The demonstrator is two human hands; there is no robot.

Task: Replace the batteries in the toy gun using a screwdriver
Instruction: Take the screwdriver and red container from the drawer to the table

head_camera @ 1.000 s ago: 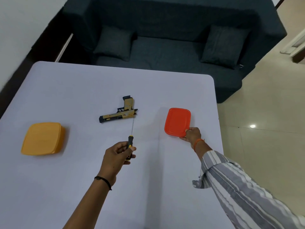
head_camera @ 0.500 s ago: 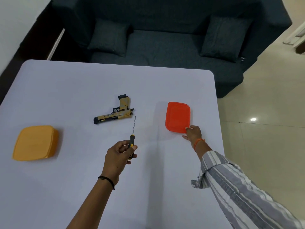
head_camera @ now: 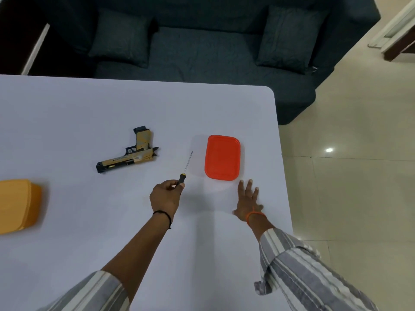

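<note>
A tan and black toy gun (head_camera: 132, 153) lies on its side on the white table (head_camera: 89, 108), barrel pointing left. My left hand (head_camera: 165, 198) grips the black and yellow handle of a thin screwdriver (head_camera: 186, 168), whose tip points away toward the gap between the gun and an orange-red lid (head_camera: 222, 157). My right hand (head_camera: 248, 202) rests flat on the table with fingers spread, just below the lid and apart from it.
A yellow-orange lidded box (head_camera: 16, 205) sits at the table's left edge of view. A dark sofa (head_camera: 202, 48) with two cushions stands beyond the far table edge. Tiled floor (head_camera: 359, 176) lies past the table's right edge.
My right hand let go of the orange-red lid and drew back onto the table with fingers spread. The screwdriver in my left hand tilted to the right, away from the gun.
</note>
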